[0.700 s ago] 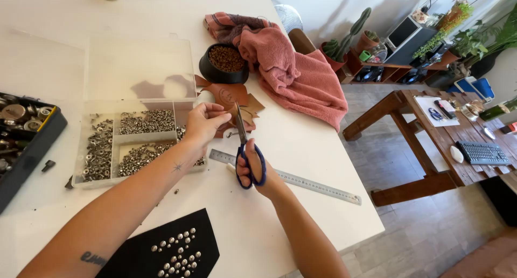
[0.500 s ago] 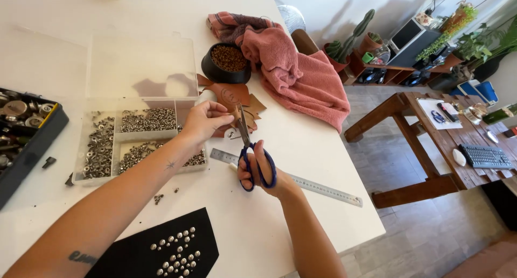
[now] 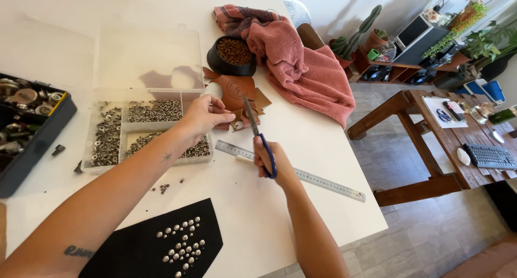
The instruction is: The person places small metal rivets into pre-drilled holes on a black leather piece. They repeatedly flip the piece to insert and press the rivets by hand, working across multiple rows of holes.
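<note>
My right hand (image 3: pixel 272 157) grips blue-handled scissors (image 3: pixel 258 135), blades pointing away into the brown leather piece (image 3: pixel 237 92) my left hand (image 3: pixel 202 116) pinches.

Brown leather piece (image 3: pixel 235 92): flat, irregular outline with pointed tabs, round stamped mark near middle. Lies on white desk (image 3: pixel 323 148), at 6 o'clock from black bowl, just beside clear parts box at its 3 o'clock. Lower edge pinched in left hand (image 3: pixel 200 116).

Scissors (image 3: pixel 257 135): blue handles, slim metal blades. Handles in right hand (image 3: pixel 272 158), blades pointing to 11 o'clock, tip over leather, crossing its lower edge.
</note>
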